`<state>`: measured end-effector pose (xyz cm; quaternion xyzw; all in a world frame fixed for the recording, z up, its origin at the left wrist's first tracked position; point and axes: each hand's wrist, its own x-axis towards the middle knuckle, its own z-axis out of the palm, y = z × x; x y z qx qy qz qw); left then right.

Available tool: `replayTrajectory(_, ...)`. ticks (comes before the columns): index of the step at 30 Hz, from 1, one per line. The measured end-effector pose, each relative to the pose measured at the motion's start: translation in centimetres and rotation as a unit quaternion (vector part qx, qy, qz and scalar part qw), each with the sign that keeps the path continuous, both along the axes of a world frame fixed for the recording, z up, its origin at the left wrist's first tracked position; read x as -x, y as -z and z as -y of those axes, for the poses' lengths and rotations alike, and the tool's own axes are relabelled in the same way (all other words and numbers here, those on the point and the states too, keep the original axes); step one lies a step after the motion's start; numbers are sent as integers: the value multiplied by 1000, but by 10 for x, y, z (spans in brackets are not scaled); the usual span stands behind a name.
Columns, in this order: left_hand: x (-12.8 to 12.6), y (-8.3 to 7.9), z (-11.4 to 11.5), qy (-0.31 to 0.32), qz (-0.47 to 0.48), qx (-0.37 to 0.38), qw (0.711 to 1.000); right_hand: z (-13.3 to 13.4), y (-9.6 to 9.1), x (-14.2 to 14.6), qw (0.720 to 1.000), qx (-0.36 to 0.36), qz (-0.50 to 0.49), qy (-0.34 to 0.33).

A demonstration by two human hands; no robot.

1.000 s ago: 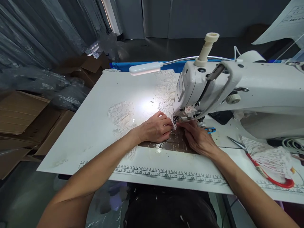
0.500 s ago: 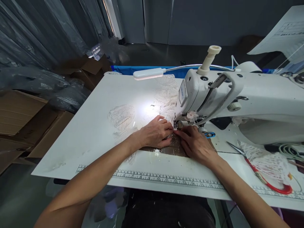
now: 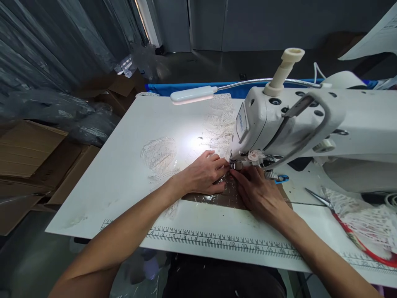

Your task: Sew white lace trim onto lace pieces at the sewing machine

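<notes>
At the sewing machine (image 3: 245, 124), both hands work close to the presser foot (image 3: 236, 164). My left hand (image 3: 208, 173) lies just left of the needle, its bent fingers pressing pale lace (image 3: 217, 124) against the bed. On the other side, my right hand (image 3: 257, 186) has its fingertips together on the lace edge just in front of the foot. The part between the fingertips is small and mostly hidden. Under both hands is a brown patch (image 3: 214, 198) with a shiny, clear covering. A gathered lace piece (image 3: 159, 154) rests on the table left of my left hand.
Red-handled scissors (image 3: 349, 236) lie partly under more lace (image 3: 366, 215) at the right. A lamp (image 3: 194, 95) shines above the white table (image 3: 102, 178). A printed ruler (image 3: 211, 239) runs along the front edge. Open cardboard boxes (image 3: 34, 145) stand at the left.
The view has shifted slightly, so the machine and scissors appear further right. Both hands stay at the presser foot, with hardly any change in their hold.
</notes>
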<state>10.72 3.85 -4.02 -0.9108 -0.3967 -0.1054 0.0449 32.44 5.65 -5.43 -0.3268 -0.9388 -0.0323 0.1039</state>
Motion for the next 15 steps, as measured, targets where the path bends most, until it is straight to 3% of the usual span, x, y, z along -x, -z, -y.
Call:
replayTrajectory(5, -2, 0, -1, -18, 7, 4, 1000, -2, 1, -5, 1000, 23, -14, 10)
replayTrajectory(12, -1, 1, -3, -29, -2, -17, 999, -31, -4, -27, 957, 237, -165, 13)
replayTrajectory(15, -1, 2, -3, -32, -7, -16, 999, -42, -1, -29, 964, 206, -167, 30)
